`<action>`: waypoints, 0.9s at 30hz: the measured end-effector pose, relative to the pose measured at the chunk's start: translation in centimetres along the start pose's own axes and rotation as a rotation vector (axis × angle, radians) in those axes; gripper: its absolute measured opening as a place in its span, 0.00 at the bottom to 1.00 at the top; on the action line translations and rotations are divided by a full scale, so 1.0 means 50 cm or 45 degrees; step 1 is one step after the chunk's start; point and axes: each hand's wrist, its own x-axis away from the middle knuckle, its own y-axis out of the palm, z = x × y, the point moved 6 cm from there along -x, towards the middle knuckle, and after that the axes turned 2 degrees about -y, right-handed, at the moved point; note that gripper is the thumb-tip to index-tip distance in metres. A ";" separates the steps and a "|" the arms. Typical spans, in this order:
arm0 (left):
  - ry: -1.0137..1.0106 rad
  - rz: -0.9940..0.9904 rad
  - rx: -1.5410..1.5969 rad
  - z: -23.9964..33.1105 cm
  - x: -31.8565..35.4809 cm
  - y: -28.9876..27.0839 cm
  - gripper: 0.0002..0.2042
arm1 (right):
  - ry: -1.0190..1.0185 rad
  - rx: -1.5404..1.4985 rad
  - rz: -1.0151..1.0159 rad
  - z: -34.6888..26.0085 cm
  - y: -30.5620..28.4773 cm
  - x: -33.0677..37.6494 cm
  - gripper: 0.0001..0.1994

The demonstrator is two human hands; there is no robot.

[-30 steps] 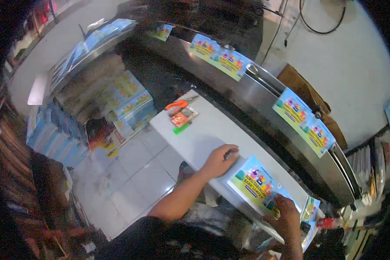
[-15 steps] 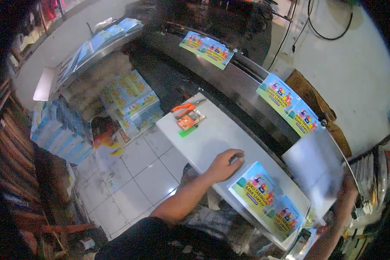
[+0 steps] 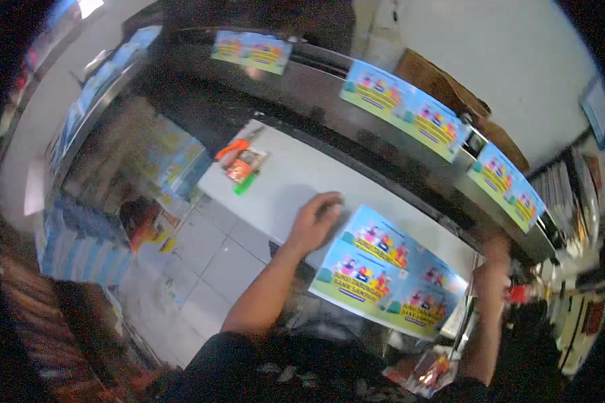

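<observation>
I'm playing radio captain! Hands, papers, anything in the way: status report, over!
Left hand loosely curled beside printed sheets; right hand blurred by white table's right end, grip unclear. Sheets overlapping, pictures up. Orange-handled tool at table's left end, apart from sheets.

I get a dim, grainy feed, its fisheye rim bending the metal rail (image 3: 309, 87) and sinking into speckled black. A small bright glare sits at upper left; soft shadow dulls the white table (image 3: 302, 164) near my left hand (image 3: 316, 225). Blur smears my right hand (image 3: 492, 269).

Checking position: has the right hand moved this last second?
Yes, rightward: the right hand, over the white table earlier, is now at its right end.
</observation>
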 end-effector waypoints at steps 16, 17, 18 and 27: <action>0.067 0.001 -0.127 0.030 0.002 0.036 0.17 | -0.354 0.052 -0.608 -0.339 0.009 0.157 0.38; 0.074 0.035 -0.139 0.029 0.002 0.027 0.17 | -0.389 0.048 -0.599 -0.339 -0.005 0.139 0.38; 0.033 0.009 -0.092 0.026 0.000 0.028 0.17 | -0.272 -0.162 -0.700 -0.315 -0.013 0.127 0.34; -0.045 -0.016 -0.121 0.034 0.000 0.026 0.15 | 0.101 -0.478 0.652 0.194 -0.290 -0.196 0.17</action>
